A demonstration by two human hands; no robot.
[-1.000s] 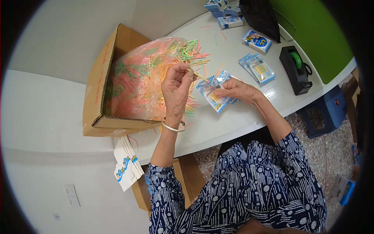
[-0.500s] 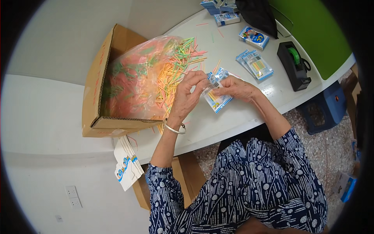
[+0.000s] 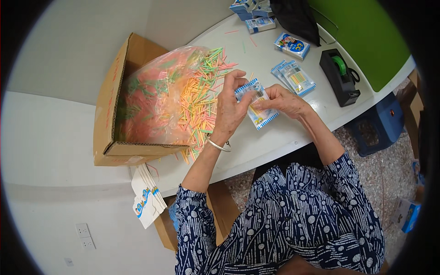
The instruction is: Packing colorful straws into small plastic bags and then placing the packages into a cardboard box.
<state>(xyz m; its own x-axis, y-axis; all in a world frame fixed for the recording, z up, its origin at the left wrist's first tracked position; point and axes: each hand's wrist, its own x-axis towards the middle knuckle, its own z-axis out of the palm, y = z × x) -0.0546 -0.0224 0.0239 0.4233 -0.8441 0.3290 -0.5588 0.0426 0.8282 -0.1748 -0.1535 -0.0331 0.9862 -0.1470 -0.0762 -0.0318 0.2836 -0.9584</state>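
Both hands, the left hand (image 3: 231, 107) and right hand (image 3: 282, 98), gripped a small blue-edged packet (image 3: 257, 106) over the bench (image 3: 275, 137), apparently mid-filling with coloured sticks (image 3: 201, 101); sealing seemed due next.

We cannot see the palms of the hands; the left hand (image 3: 231, 107) covers part of the small packet (image 3: 257, 105), so its contents stay unclear. The clear bag (image 3: 158, 98) blurs individual sticks inside the cardboard box (image 3: 110, 114). The boxes (image 3: 250, 7) at the worktop's (image 3: 275, 137) far end are cut off by the frame's rim.

Blue-edged clear packet (image 3: 256, 104), filled packets (image 3: 293, 75) nearby
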